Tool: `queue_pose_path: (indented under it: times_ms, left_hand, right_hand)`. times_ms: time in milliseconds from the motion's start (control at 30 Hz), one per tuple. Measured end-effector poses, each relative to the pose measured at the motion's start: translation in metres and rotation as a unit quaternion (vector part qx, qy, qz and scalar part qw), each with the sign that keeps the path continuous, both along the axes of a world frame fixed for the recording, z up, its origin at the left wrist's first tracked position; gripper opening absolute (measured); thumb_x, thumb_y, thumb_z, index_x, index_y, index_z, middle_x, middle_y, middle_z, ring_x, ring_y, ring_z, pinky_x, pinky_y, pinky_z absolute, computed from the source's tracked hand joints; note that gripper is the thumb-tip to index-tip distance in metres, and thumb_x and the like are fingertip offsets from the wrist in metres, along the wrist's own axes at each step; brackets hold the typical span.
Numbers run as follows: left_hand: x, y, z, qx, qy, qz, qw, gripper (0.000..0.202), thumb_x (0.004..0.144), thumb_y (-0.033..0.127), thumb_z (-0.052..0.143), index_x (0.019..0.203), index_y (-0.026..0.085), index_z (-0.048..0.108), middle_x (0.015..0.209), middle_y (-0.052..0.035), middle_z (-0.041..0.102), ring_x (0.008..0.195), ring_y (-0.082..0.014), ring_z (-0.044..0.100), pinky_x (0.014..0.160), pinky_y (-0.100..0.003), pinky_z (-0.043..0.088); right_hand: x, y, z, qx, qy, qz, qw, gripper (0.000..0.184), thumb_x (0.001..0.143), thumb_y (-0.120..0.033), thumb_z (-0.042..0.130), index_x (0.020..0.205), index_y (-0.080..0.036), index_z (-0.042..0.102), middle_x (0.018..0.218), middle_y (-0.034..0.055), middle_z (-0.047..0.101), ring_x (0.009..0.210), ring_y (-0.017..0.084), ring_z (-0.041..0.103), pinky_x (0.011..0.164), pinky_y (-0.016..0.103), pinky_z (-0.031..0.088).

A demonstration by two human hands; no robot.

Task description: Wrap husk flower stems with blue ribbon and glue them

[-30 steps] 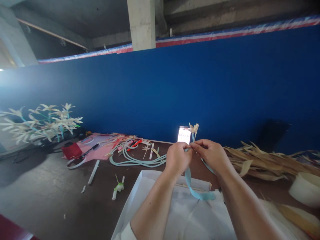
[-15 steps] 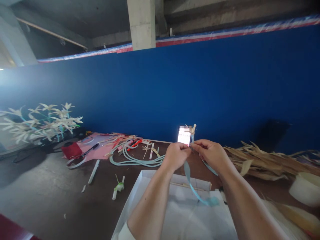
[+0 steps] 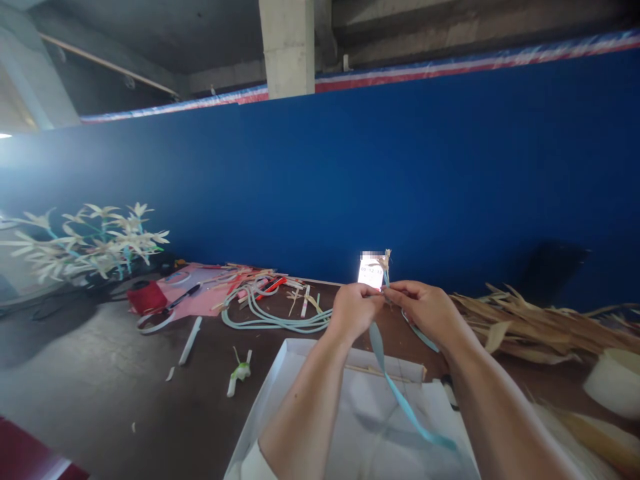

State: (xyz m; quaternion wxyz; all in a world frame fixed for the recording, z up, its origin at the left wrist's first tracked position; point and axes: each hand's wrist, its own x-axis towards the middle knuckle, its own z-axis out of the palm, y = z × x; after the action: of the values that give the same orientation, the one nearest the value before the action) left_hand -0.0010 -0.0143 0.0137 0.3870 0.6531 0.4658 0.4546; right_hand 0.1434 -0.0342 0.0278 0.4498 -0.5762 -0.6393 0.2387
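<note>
My left hand and my right hand meet above the far edge of a white box. Both have their fingers pinched around a thin stem wrapped in pale blue tape, topped by a small dried-husk flower. A loose length of pale blue tape hangs from beneath my left hand and trails into the box. The exact grip of the fingertips is partly hidden. Just behind the hands stands a lit phone showing a timer.
Coiled pale tubing and pink paper with scraps lie to the left. Further left stand finished husk flowers. Dried husks and a white round container are at right. A blue partition rises behind.
The free end of the blue tape has swung down and to the right, stretching out longer. Both hands keep their pinch at nearly the same spot; the view has shifted slightly.
</note>
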Motion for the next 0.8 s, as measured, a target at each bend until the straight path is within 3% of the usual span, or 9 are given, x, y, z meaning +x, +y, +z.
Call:
queue_pose_path:
  times_ms: [233,400,600,800]
  left_hand:
    - [0.002,0.003,-0.001,-0.062,-0.112,-0.031,0.991,0.024,0.062,0.032,0.065,0.077,0.013,0.068,0.072,-0.0033,0.064,0.065,-0.0111,0.053,0.063,-0.022,0.04]
    - [0.002,0.003,-0.001,-0.121,-0.172,-0.073,0.975,0.028,0.063,0.038,0.065,0.073,0.011,0.065,0.057,0.0001,0.055,0.051,-0.0079,0.045,0.055,-0.022,0.036]
    - [-0.004,0.008,-0.004,-0.124,-0.125,-0.071,0.982,0.044,0.067,0.053,0.058,0.074,0.011,0.063,0.049,0.0043,0.043,0.041,-0.0046,0.033,0.044,-0.021,0.026]
    - [-0.01,0.007,0.0,-0.131,-0.083,-0.103,0.982,0.054,0.067,0.06,0.054,0.086,0.011,0.064,0.05,0.0054,0.039,0.04,-0.004,0.028,0.04,-0.02,0.021]
  right_hand:
    - [0.0,-0.001,0.0,0.001,0.025,0.0,1.0,0.043,0.069,-0.053,0.057,0.094,-0.019,0.069,0.04,-0.005,0.045,0.038,0.009,0.034,0.041,0.023,0.024]
    - [0.001,-0.002,0.0,0.004,0.027,-0.003,1.0,0.043,0.068,-0.053,0.058,0.093,-0.019,0.069,0.045,-0.0035,0.049,0.038,0.007,0.032,0.04,0.023,0.023]
    - [0.0,-0.004,0.005,0.008,0.017,-0.004,1.0,0.041,0.071,-0.051,0.056,0.092,-0.019,0.07,0.045,-0.0028,0.051,0.037,0.007,0.033,0.04,0.023,0.024]
    - [0.005,-0.004,0.004,0.002,0.015,-0.02,1.0,0.041,0.069,-0.051,0.058,0.093,-0.019,0.069,0.037,-0.0056,0.042,0.033,0.007,0.029,0.039,0.024,0.023]
